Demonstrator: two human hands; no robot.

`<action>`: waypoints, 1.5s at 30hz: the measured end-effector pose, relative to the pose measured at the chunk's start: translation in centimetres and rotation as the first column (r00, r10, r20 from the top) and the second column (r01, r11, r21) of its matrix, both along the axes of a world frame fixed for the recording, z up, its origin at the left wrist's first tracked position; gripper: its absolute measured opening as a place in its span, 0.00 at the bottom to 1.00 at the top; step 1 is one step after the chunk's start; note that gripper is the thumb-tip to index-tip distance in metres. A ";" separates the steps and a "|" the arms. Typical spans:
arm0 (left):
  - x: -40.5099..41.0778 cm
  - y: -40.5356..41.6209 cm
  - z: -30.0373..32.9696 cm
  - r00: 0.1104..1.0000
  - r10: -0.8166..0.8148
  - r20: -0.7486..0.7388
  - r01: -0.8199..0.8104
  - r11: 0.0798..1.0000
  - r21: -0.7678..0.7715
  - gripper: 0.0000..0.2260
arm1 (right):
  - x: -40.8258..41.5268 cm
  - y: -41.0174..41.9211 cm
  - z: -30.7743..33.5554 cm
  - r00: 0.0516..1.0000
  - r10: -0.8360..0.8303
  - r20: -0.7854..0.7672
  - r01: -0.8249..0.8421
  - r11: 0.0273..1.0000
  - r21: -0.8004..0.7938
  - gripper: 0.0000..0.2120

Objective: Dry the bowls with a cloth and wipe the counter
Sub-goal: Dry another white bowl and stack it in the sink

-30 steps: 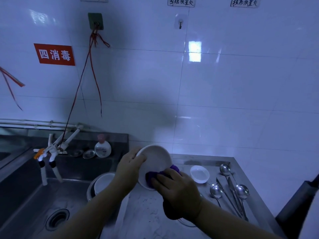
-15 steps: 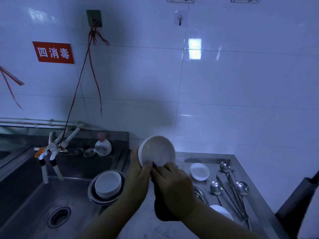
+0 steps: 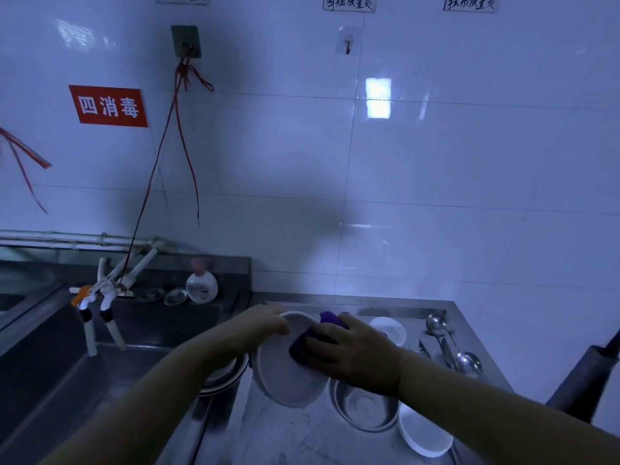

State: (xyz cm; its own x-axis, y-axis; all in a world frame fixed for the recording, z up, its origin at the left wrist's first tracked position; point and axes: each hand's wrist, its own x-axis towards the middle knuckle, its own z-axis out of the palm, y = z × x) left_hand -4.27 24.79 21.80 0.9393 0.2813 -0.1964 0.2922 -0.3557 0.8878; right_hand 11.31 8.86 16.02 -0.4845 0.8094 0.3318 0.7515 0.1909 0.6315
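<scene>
L hand holding bowl, R hand pressing cloth inside

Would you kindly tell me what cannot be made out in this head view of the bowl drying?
- Purple cloth: mostly hidden under the right hand.
- Stacked dishes in the sink: covered by the left forearm; count unclear.
- Left hand: its grip on the white bowl is partly behind the rim.
- Knives and ladles: dim; exact number unclear.
- Bottle label: too small to read.
- Wetness of the bowl: cannot tell.
</scene>
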 end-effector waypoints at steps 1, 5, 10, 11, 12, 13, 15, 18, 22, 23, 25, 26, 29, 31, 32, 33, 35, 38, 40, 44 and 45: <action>0.1 0.0 -0.2 0.999 0.037 -0.009 -0.037 0.999 -0.019 0.20 | 0.0 0.0 0.5 1.000 -0.023 0.005 0.023 1.000 -0.005 0.15; 0.8 0.2 -1.6 0.976 0.201 0.080 -0.202 0.979 -0.001 0.06 | -1.4 -0.1 2.2 0.965 -0.163 -0.207 0.175 0.984 0.040 0.10; 1.1 -1.7 -2.7 0.933 0.262 0.248 -0.252 0.965 -0.073 0.16 | -4.5 1.1 2.6 0.746 -0.381 -0.546 0.502 0.861 0.085 0.15; 1.1 -2.3 -2.9 0.923 0.256 0.288 -0.239 0.967 -0.091 0.20 | -5.0 1.4 2.4 0.738 -0.406 -0.539 0.531 0.842 0.092 0.15; 1.2 -2.9 -3.1 0.908 0.264 0.326 -0.240 0.964 -0.110 0.19 | -5.3 1.8 2.2 0.740 -0.411 -0.533 0.540 0.835 0.106 0.13; 1.2 -3.4 -3.3 0.888 0.286 0.359 -0.251 0.957 -0.143 0.16 | -5.6 2.0 2.1 0.741 -0.399 -0.541 0.535 0.837 0.116 0.12; 1.2 -3.9 -3.7 0.864 0.331 0.379 -0.275 0.941 -0.197 0.10 | -5.9 2.3 1.9 0.745 -0.360 -0.562 0.497 0.861 0.107 0.11; 1.1 -3.5 -4.1 0.857 0.347 0.381 -0.294 0.936 -0.193 0.09 | -6.1 1.9 1.6 0.783 -0.349 -0.515 0.413 0.911 0.011 0.12; 0.9 -2.5 -4.0 0.865 0.294 0.406 -0.269 0.956 -0.120 0.07 | -5.8 0.3 1.7 0.862 -0.291 -0.414 0.281 0.956 -0.086 0.20; 0.6 -2.2 -4.0 0.876 0.270 0.399 -0.238 0.963 -0.130 0.08 | -5.6 -0.1 1.7 0.887 -0.287 -0.363 0.263 0.958 -0.116 0.23; 0.5 -1.4 -4.1 0.912 0.206 0.354 -0.166 0.976 -0.140 0.14 | -4.9 -0.8 1.7 0.929 -0.280 -0.242 0.246 0.956 -0.159 0.28; 0.6 -1.1 -3.9 0.931 0.166 0.324 -0.132 0.983 -0.125 0.14 | -4.6 -1.0 1.7 0.944 -0.272 -0.184 0.243 0.955 -0.168 0.28; 1.4 -0.6 -3.1 0.965 0.173 0.196 -0.127 0.966 -0.226 0.13 | -3.9 -1.1 1.7 0.959 -0.272 -0.078 0.257 0.954 -0.157 0.28; 1.3 -0.4 -2.8 0.984 0.158 0.086 -0.127 0.947 -0.294 0.20 | -3.8 -0.8 1.4 0.962 -0.264 -0.076 0.253 0.959 -0.129 0.24; 1.1 -0.4 -2.6 0.991 0.129 0.032 -0.115 0.952 -0.284 0.22 | -3.8 -0.7 1.1 0.964 -0.254 -0.082 0.243 0.961 -0.129 0.22; 0.9 -0.3 -2.5 0.994 0.107 -0.015 -0.107 0.959 -0.262 0.23 | -3.8 -0.6 0.7 0.966 -0.242 -0.088 0.229 0.963 -0.140 0.21; 0.5 -0.2 -2.3 0.993 0.078 -0.091 -0.093 0.979 -0.180 0.22 | -3.6 -0.7 0.0 0.968 -0.220 -0.116 0.199 0.965 -0.170 0.18; 0.0 -0.1 -2.1 0.998 -0.001 -0.061 0.010 0.990 0.142 0.19 | -3.0 -1.1 -0.1 0.957 -0.218 -0.190 0.182 0.965 -0.191 0.17; -0.6 0.2 -2.1 0.999 -0.044 0.013 0.031 0.854 0.520 0.27 | -2.6 -1.3 0.2 0.946 -0.249 -0.208 0.206 0.956 -0.210 0.19; -2.0 0.0 -2.1 0.932 -0.361 0.033 0.145 0.456 0.878 0.25 | -2.0 -1.2 0.2 0.921 -0.279 -0.273 0.228 0.952 -0.202 0.19; -2.0 -0.3 -2.2 0.905 -0.426 -0.004 0.187 0.389 0.902 0.22 | -2.0 -1.1 0.2 0.912 -0.273 -0.306 0.219 0.955 -0.200 0.20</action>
State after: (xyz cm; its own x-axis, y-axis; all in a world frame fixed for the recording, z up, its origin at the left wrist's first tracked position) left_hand -6.27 24.53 19.57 0.9777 -0.1300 0.1649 -0.1417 -0.9880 0.0610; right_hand 9.27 7.73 16.20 -0.1493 0.9436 0.2954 0.9462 0.0496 0.3197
